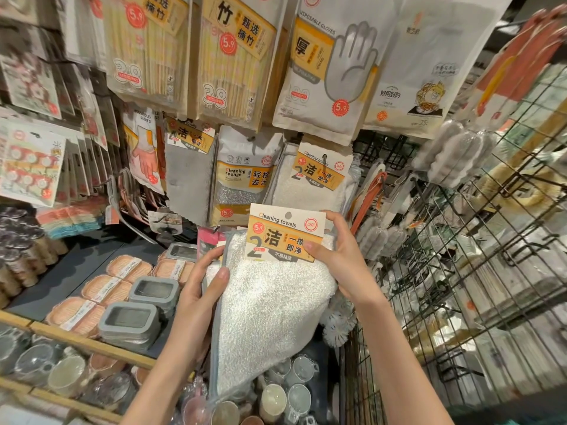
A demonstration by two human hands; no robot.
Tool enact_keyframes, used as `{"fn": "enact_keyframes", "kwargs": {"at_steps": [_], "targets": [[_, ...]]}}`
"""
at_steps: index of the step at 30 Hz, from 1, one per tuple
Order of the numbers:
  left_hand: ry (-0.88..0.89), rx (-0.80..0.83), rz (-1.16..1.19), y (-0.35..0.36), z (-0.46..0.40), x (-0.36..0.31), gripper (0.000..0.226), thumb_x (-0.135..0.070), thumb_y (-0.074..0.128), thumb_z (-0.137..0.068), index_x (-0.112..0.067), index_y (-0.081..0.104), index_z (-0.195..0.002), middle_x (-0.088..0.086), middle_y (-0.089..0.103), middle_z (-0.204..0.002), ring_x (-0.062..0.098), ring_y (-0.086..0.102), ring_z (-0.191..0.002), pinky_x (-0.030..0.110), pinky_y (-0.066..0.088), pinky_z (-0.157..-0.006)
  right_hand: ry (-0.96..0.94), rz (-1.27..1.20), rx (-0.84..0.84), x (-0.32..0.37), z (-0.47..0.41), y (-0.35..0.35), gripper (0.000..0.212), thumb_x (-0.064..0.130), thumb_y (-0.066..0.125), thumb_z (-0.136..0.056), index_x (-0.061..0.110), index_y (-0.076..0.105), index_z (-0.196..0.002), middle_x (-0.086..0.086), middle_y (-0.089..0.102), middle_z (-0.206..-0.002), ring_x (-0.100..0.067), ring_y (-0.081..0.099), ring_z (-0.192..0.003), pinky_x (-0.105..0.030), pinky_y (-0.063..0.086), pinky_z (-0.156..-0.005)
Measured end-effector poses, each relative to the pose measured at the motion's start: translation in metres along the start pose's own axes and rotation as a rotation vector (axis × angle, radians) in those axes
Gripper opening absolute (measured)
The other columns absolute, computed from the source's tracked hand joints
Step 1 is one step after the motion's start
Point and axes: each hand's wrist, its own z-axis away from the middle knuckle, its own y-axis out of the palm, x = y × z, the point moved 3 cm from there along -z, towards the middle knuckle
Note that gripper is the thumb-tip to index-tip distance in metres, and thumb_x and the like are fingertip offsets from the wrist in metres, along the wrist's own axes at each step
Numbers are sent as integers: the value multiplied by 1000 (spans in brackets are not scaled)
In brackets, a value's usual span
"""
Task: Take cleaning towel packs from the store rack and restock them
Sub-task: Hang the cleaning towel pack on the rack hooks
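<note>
On the far left we see hanging card packs [27, 167], their print too blurred to read. Near them, soap dishes [139, 314] sit on the shelf by its wooden edge [92, 342]. Our left hand [199, 296] curls round the left edge of the cleaning towel pack [270, 302], thumb on the white cloth. Its header card [283, 234] reads "Cleaning towels", "5.9" and a big "2". Our right hand [340, 262] pinches the card's right side, thumb in front. Farther back hang a "Cleaning sponge" pack [242, 176] and another "Cleaning towels" pack [310, 179]; above, "DISPOSABLE GLOVES" [331, 65]. Right, a wire grid rack [460, 271] crowds close, leaving little room.
</note>
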Motion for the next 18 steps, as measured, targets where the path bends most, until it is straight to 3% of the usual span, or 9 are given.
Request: {"fn": "enact_keyframes", "kwargs": {"at_steps": [5,8,10,12,14,18], "targets": [[61,-30,-20,-3,-1,-1,60,-72,68,-62,-40,61,-113,-22,56,-123,28,51,-124,61,37,-103,-29,-13,-68,-2,-3,2,51,0,65,-83,31,49,-120,24,61,-105,-2,56,-109,-30,50,-94],[34,-44,15,-7,-3,7,47,-58,68,-72,-40,60,-114,-13,58,-127,27,58,-117,54,45,-97,-63,-1,-126,0,-6,-2,51,3,65,-84,41,48,-114,23,53,-115,-3,50,-116,-22,47,-93],[26,-52,22,-8,-5,8,30,-44,67,-83,-41,61,-112,-20,58,-125,9,60,-113,39,48,-94,-90,46,-185,2,-9,-8,52,5,66,-84,45,47,-111,28,49,-113,2,47,-113,-14,45,-88],[49,-63,-5,-9,-7,7,27,-33,61,-84,-42,62,-109,-29,57,-121,-7,53,-115,28,41,-97,-100,101,-235,3,-13,-15,53,6,68,-82,41,46,-115,26,49,-116,-4,47,-115,-23,46,-93],[53,-69,-24,-9,-9,7,28,-36,67,-85,-42,61,-112,-17,58,-129,7,50,-125,36,37,-107,-103,105,-268,3,-18,-19,58,4,70,-80,38,43,-119,10,53,-123,-11,51,-117,-33,49,-95],[41,-32,4,-10,-12,6,50,-53,69,-70,-43,59,-118,0,57,-134,26,50,-127,55,34,-109,-184,26,-320,10,-25,-24,54,-6,65,-80,27,41,-115,5,48,-122,-10,55,-109,-20,55,-77]]}}
